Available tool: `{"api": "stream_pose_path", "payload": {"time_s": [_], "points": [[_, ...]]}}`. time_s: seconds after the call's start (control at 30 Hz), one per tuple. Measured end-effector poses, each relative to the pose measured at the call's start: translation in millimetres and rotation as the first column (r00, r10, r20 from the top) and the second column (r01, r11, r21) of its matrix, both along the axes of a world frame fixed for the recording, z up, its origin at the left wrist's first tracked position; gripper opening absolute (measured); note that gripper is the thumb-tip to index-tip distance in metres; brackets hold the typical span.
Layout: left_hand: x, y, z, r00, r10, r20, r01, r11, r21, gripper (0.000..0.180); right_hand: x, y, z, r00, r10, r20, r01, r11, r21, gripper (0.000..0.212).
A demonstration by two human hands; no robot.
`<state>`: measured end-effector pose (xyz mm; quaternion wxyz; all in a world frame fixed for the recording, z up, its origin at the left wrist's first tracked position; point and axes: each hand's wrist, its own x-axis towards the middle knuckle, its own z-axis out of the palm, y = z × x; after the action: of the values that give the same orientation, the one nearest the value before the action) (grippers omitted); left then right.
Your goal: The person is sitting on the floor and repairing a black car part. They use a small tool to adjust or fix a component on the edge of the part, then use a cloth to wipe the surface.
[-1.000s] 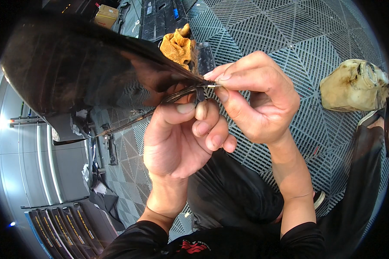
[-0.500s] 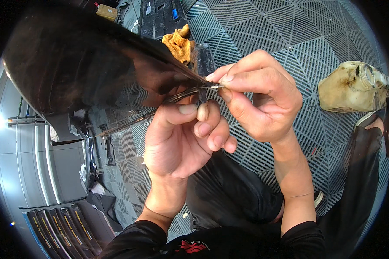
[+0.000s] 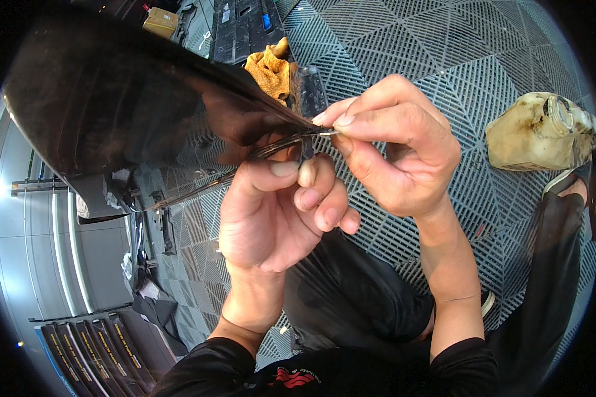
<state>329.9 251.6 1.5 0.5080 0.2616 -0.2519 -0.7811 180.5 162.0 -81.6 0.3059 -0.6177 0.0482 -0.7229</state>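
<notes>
You are working over interlocking grid floor tiles (image 3: 410, 40), beside a glossy black panel (image 3: 132, 112) that fills the space from 9 to 11 o'clock and narrows to a point near centre. A crumpled orange-brown cloth (image 3: 269, 71) lies just before 12 o'clock, and a stained, yellowish plastic jug (image 3: 526, 142) stands between 2 and 3. At 8 o'clock there is a row of dark strips (image 3: 93, 357) by the grey wall (image 3: 20, 258).

Your left forearm rises from 7 o'clock, the left hand (image 3: 278, 212) palm up beneath the panel's tip. Your right forearm comes in from 5 o'clock, and the right hand (image 3: 404, 145) bends over towards that same tip, its knuckles at 1 o'clock.

Your left fingers are curled in, thumb and fingertips nearly together, closed on a dark tab (image 3: 306, 149) below the panel's edge. Your right thumb and forefinger pinch narrowly on a small silver sliver (image 3: 326, 133) right at the panel's tip; its material is too small to tell.
</notes>
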Motion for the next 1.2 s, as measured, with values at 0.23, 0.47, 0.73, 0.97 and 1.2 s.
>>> {"api": "stream_pose_path", "payload": {"time_s": [0.23, 0.47, 0.73, 0.97, 1.2], "points": [[-2.5, 1.8, 0.6, 0.998, 0.059, -0.031, -0.057, 0.997, 0.055, 0.022, -0.1, -0.8, 1.6, 1.0, 0.011, 0.004, -0.011, 1.0, -0.006, 0.033], [-7.9, 2.3, 3.4, 0.99, 0.126, -0.062, -0.12, 0.988, 0.1, 0.023, -1.9, -1.8, -0.7, 0.999, 0.033, -0.001, -0.033, 0.999, -0.011, 0.033], [-4.8, 2.1, -2.5, 0.99, 0.111, -0.088, -0.104, 0.991, 0.087, 0.025, -25.0, 0.6, -38.2, 0.987, 0.061, 0.149, -0.12, 0.897, 0.425, 0.02], [-5.2, 1.2, -4.8, 0.992, 0.086, -0.094, -0.079, 0.993, 0.084, 0.027, -54.9, -7.1, -164.9, 0.683, -0.002, -0.73, 0.596, 0.579, 0.556, 0.014], [-4.9, 4.1, -5.2, 0.99, 0.108, -0.092, -0.099, 0.99, 0.1, 0.027, -34.4, 18.6, -101.6, 0.889, -0.018, -0.457, 0.364, 0.631, 0.685, 0.017]]}}
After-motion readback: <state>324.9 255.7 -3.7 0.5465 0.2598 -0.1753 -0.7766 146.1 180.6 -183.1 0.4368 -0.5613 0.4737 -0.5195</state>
